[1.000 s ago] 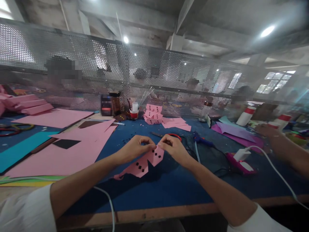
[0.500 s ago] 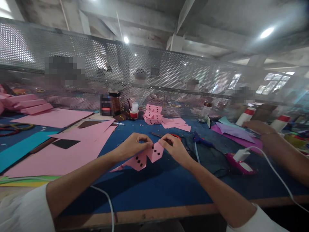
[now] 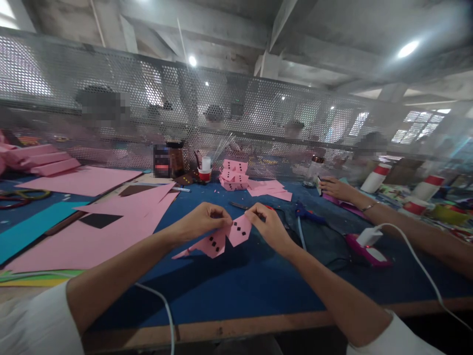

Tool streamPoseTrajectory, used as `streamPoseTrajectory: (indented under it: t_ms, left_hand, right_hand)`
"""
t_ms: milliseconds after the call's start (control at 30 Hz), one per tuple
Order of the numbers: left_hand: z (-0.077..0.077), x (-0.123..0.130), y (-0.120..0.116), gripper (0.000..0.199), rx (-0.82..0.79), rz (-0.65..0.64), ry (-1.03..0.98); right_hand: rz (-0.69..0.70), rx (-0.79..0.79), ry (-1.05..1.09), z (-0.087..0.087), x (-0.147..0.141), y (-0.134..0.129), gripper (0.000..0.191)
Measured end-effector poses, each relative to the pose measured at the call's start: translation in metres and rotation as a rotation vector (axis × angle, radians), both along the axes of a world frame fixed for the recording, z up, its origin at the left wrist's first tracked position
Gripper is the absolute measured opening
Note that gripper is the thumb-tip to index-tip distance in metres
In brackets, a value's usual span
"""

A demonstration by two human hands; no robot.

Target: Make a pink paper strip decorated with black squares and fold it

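Currently, a pink paper strip hangs between two bare hands above the blue-topped table, to the left of the glue gun and nearer the wearer. The left hand has a narrow grip, thumb and forefinger pinching the strip's upper edge; the right hand, closer to the glue gun, likewise pinches the upper right corner between thumb and fingertips. Black squares sit in rows of three on two of the strip's panels, with a notch between them, and a thin end trails leftward, away from the glue gun. Scissors with a red handle lie to the glue gun's left, partly hidden behind the right hand. Beyond and left of the glue gun are flat pink pieces and a stack of dotted pink folds; farther left stands a red-and-white cup. Well to its left, a black paper piece rests on a large pink sheet. Right of the glue gun and nearer the wearer lies a magenta power strip bearing a white charger. Beyond the glue gun on the right, a co-worker's hand reaches over purple paper; whether it grasps anything is unclear.
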State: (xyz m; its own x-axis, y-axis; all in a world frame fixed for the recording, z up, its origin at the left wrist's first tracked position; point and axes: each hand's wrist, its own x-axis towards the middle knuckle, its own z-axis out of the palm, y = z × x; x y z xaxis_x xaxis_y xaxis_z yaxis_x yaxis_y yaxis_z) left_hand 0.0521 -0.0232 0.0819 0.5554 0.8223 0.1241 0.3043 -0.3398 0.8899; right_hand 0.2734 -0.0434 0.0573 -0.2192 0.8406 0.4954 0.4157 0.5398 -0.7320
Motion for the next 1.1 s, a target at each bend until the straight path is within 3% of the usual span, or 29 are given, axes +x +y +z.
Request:
streamPoseTrajectory:
  t_ms: [267,500,700,1100]
  left_hand:
    - [0.002,0.0017,-0.0023,0.015,0.009,-0.009,0.024]
    - [0.0037,0.0014,-0.0018,0.016,0.091,0.042,0.064]
    - [0.0015,0.0028,-0.0022,0.02,0.148,0.044,0.123]
    - [-0.0023,0.0001,0.0018,0.018,0.112,0.002,0.068]
  right_hand:
    - [-0.035,0.07,-0.031,0.0002,0.0004,-0.0025,0.021]
    - [-0.018,-0.022,0.035,-0.0034,0.0007,0.0027,0.034]
    - [0.003,-0.034,0.029,-0.0056,-0.0016,0.0017,0.02]
    - [-0.052,0.031,0.033,-0.0089,-0.0046,0.0025,0.022]
